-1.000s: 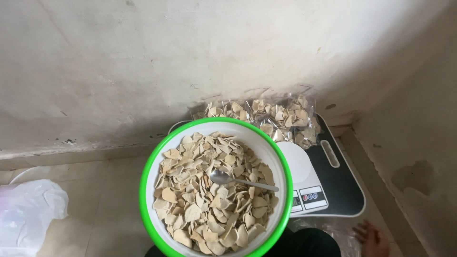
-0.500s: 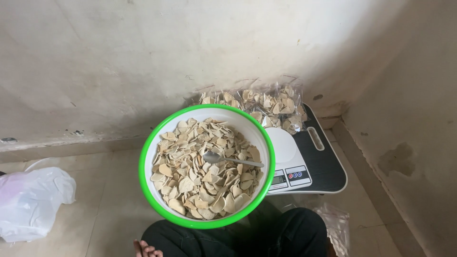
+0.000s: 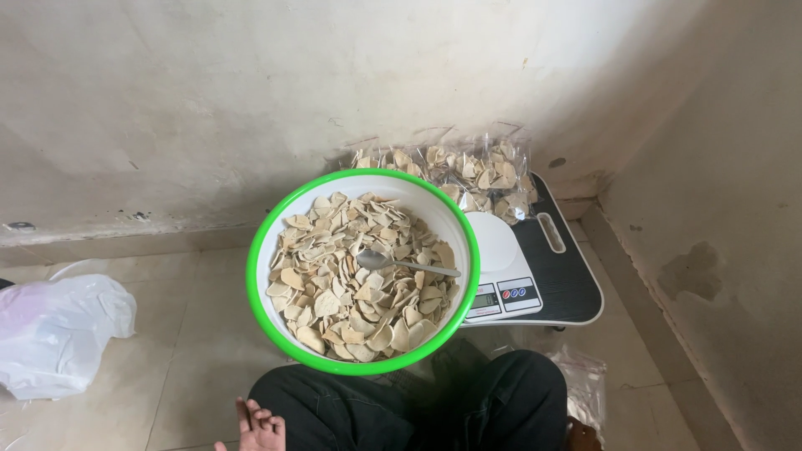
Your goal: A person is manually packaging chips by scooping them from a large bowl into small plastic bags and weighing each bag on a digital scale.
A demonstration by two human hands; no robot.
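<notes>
Head view looks down on a white bowl [image 3: 362, 270] with a green rim, full of pale chips [image 3: 351, 288]; a metal spoon [image 3: 405, 265] lies on the chips; the bowl rests above the person's dark-trousered lap, partly over a white scale [image 3: 501, 267] on a black tray [image 3: 568, 284]; bagged chips [image 3: 468, 171] sit behind against the wall; a white plastic bag [image 3: 54, 330] lies on the floor; the left hand [image 3: 257, 426] rests by the knee, fingers loosely spread, holding nothing; the right hand is out of sight.

Green-rimmed white bowl [image 3: 261, 250] of beige chips [image 3: 351, 292], silver spoon [image 3: 405, 265], white scale [image 3: 501, 276], black tray [image 3: 568, 276].
</notes>
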